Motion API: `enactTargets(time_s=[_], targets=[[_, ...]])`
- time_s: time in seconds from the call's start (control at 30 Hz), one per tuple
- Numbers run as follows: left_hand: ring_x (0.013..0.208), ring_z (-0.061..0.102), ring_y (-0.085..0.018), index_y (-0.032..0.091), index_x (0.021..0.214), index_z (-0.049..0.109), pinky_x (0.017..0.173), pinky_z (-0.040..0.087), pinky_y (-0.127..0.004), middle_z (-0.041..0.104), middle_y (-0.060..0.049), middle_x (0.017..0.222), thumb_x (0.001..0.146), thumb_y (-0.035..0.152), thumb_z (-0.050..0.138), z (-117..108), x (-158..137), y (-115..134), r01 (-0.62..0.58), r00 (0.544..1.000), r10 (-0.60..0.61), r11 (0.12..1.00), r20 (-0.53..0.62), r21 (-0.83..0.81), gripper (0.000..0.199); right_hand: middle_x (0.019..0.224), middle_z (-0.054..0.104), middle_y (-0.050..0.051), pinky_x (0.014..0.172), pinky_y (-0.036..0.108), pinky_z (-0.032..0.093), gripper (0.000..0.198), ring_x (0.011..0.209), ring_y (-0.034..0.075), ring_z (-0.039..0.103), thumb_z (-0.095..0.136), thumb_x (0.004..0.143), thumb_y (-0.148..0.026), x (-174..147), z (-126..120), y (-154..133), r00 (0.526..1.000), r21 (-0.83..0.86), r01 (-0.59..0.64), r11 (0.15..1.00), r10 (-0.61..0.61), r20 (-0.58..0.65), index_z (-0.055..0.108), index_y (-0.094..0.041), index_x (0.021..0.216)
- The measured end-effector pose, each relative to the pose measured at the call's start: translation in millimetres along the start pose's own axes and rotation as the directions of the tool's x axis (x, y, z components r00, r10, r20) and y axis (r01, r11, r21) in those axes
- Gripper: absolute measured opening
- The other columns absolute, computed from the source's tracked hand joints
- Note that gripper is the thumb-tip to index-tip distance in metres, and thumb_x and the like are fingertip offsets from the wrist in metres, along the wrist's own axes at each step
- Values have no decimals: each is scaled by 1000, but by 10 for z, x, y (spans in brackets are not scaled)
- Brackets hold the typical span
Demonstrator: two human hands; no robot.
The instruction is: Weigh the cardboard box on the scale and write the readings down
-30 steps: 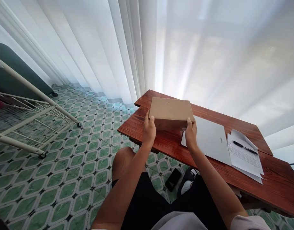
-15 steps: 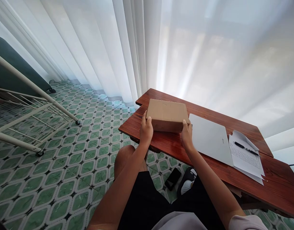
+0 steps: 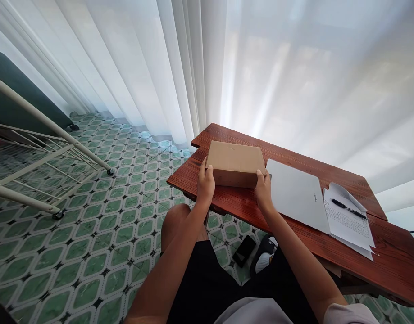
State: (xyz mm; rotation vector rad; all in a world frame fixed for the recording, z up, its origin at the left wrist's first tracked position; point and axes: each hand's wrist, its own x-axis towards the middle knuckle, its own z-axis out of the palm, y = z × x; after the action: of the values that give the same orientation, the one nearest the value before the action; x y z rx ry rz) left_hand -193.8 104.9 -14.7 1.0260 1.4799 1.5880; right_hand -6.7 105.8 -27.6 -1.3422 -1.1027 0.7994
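A closed brown cardboard box (image 3: 235, 157) is at the left part of the dark red wooden table (image 3: 237, 200). My left hand (image 3: 206, 182) grips its left side, thumb at the near top corner. On the opposite side my right hand (image 3: 263, 186) holds the near right corner, thumb against the front edge. Most of the fingers are hidden behind the box. Whether its underside touches the tabletop I cannot tell for sure. Just right of the box lies a closed silver laptop (image 3: 296, 193).
Handwritten paper sheets (image 3: 348, 225) with a black pen (image 3: 348, 208) on top lie right of the laptop. A black phone-like object (image 3: 244, 250) is on the tiled floor below, beside my slippered foot (image 3: 266, 254). A white wheeled rack (image 3: 54, 130) stands left; white curtains (image 3: 125, 58) hang behind.
Both hands keep their hold on the box. The box's far edge appears slightly lower, a very small shift. The laptop and papers sit marginally further right in view.
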Motion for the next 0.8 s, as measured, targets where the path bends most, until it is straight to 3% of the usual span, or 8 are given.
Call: enactTargets(time_s=[0.23, 0.5, 0.67, 0.8], targets=[[141, 41, -22, 20, 145, 50, 119, 31, -36, 45, -6, 153, 97, 31, 41, -34, -24, -19, 32, 999, -32, 999, 4, -25, 50, 144, 56, 8, 116, 46, 35, 56, 135, 27, 49, 48, 92, -56, 21, -17, 16, 1000, -12, -7, 1000, 7, 29, 52, -26, 139], [142, 41, -21, 20, 145, 49, 119, 30, -34, 45, -6, 152, 98, 34, 41, -64, -16, -83, -31, 999, 31, 1000, 29, -5, 49, 143, 57, 8, 115, 48, 37, 61, 133, 28, 51, 49, 92, -62, 40, -80, 40, 996, -28, -20, 999, 22, 82, 49, -27, 142], [141, 41, -23, 21, 152, 40, 116, 35, -36, 41, -5, 156, 99, 38, 41, -68, -13, -64, 38, 998, -38, 999, 40, -9, 55, 140, 60, 7, 114, 47, 39, 62, 132, 28, 52, 51, 90, -64, 76, -156, 18, 990, -52, -11, 999, 18, 138, 51, -29, 141], [144, 36, -22, 19, 152, 39, 121, 29, -36, 37, -6, 158, 98, 32, 42, -47, -18, -37, -74, 997, 77, 992, -17, 100, 56, 138, 61, 9, 113, 50, 41, 66, 129, 29, 56, 58, 87, -64, 155, -216, 28, 982, -72, -12, 997, 25, 185, 52, -25, 140]])
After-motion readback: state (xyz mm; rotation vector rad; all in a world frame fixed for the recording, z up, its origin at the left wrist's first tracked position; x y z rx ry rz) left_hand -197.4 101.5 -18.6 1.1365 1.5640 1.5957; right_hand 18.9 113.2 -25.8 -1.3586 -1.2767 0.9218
